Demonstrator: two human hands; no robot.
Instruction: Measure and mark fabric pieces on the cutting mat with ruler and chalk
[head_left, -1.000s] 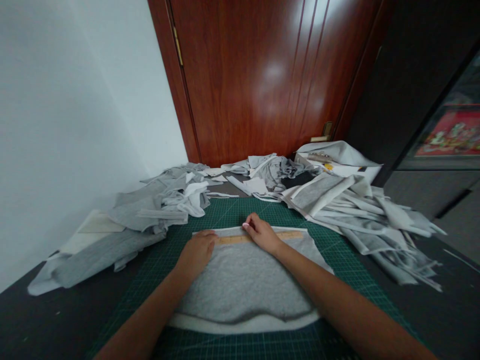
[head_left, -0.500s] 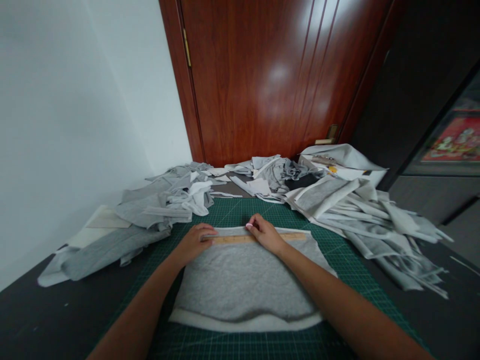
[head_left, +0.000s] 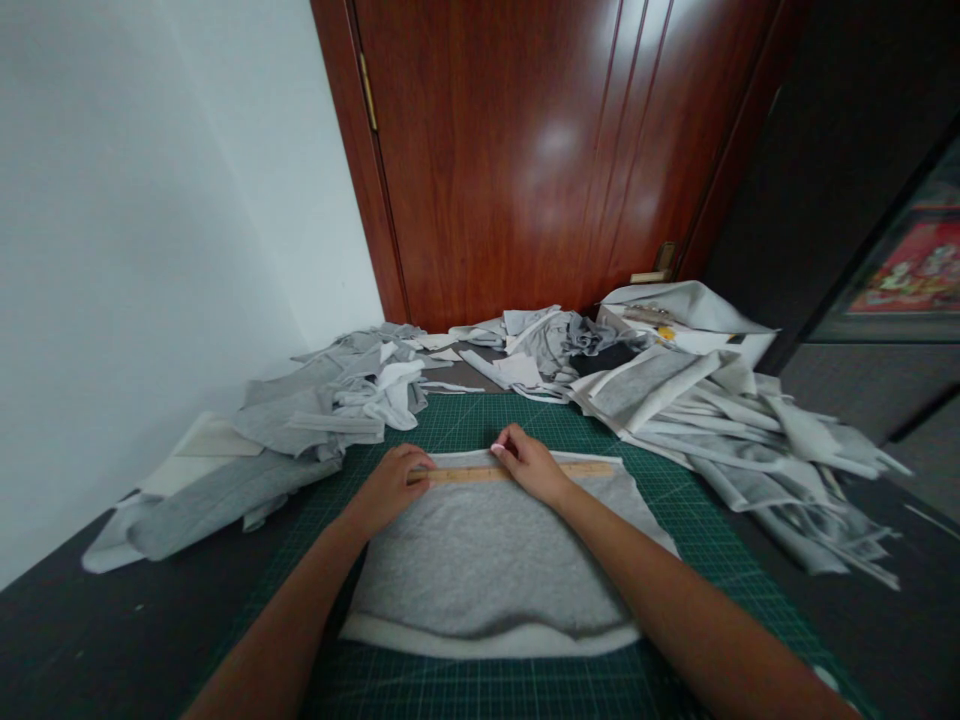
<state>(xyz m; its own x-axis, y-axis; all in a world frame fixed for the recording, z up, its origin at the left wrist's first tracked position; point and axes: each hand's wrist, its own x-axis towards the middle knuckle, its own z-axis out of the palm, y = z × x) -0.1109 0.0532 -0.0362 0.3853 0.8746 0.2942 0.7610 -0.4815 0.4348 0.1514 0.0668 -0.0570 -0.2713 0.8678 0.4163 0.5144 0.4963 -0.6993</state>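
A grey piece of fabric (head_left: 495,560) with white edges lies on a green cutting mat (head_left: 465,685). Along its far edge runs a wooden ruler (head_left: 469,474). My left hand (head_left: 391,488) is closed at the ruler's left end, its fingertips gripping the wood against the cloth. Near the middle of that edge, my right hand (head_left: 529,466) rests over the ruler and pinches a small pale pink piece (head_left: 498,447) that looks like tailor's chalk. Most of this piece is hidden by the fingers.
Grey and white fabric scraps (head_left: 322,400) are heaped left of the mat. Another pile of cut fabric (head_left: 697,400) lies to the right, before a white box (head_left: 720,345). More scraps (head_left: 540,345) lie at the back by a brown wooden door (head_left: 510,180).
The view has shifted very slightly. Both hands, the ruler and the fabric stay in nearly the same places.
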